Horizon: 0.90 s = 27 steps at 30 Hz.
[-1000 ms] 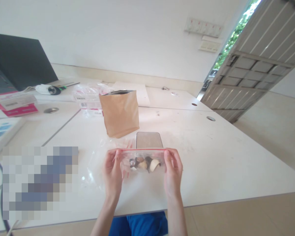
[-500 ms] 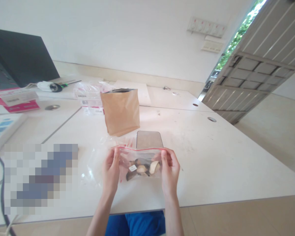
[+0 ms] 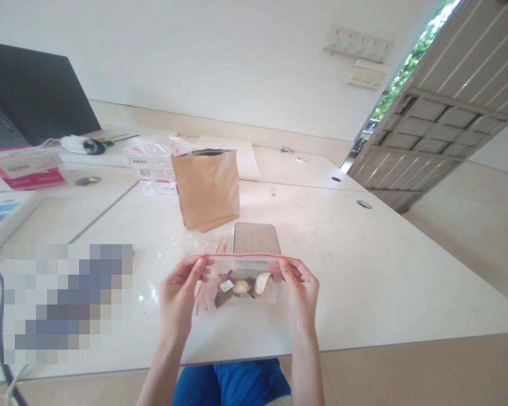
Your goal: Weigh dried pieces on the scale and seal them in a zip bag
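Note:
Between my hands a clear zip bag with a red seal line is stretched taut along its top edge. Dried mushroom slices and a small white label show through the plastic. My left hand pinches the bag's upper left corner, while my right hand pinches the upper right one. Just behind the bag lies a flat scale-like device with a grey top. A brown kraft paper pouch stands upright with its mouth open beyond it. Other clear red-lined bags lie by my left hand.
A black monitor and pink-and-white boxes stand at the left, with plastic-wrapped boxes beside the pouch. A blurred-out item lies at front left. A dark cable hangs over the near left edge.
Both hands have moved a little outward to the bag's top corners, pulling the red seal line straighter. The hands' grip has turned, with fingers now pinching along the upper edge.

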Each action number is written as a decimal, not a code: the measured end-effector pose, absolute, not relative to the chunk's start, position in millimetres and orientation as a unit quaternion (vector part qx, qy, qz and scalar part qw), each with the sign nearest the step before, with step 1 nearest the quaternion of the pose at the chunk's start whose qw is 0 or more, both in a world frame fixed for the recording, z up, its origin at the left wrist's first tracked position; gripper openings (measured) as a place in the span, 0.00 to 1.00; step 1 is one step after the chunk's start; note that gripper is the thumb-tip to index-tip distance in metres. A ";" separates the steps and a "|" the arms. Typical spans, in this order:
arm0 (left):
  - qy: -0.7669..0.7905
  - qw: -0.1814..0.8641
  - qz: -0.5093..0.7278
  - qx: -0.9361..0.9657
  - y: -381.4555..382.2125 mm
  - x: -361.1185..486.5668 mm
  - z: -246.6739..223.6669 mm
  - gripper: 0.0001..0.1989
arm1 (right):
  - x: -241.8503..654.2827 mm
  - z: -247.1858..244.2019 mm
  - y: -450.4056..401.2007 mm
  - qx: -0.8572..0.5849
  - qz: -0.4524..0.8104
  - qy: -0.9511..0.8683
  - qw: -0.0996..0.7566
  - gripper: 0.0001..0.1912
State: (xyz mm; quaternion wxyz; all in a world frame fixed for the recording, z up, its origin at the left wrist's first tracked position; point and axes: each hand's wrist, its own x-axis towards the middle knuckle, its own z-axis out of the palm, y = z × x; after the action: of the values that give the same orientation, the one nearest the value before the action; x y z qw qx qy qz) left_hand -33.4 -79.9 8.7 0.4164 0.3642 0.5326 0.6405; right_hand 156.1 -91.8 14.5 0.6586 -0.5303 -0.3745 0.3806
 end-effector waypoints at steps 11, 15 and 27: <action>0.543 0.405 0.583 0.448 -77.0 -42.6 6.6 0.18 | 165.5 14.7 -94.3 -0.531 0.369 -0.449 0.616 0.18; 0.552 0.378 0.566 0.482 -79.5 -44.1 6.5 0.18 | 163.6 14.7 -94.0 -0.547 0.336 -0.445 0.624 0.17; 0.527 0.384 0.582 0.486 -85.7 -35.6 10.6 0.16 | 155.8 11.1 -92.7 -0.537 0.306 -0.419 0.665 0.16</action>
State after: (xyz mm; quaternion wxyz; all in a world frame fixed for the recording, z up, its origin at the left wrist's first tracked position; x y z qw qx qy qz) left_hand -35.6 -85.7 10.6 0.3836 0.4864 0.5271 0.5818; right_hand 155.8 -92.7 11.1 0.6653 -0.5370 -0.4189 0.3059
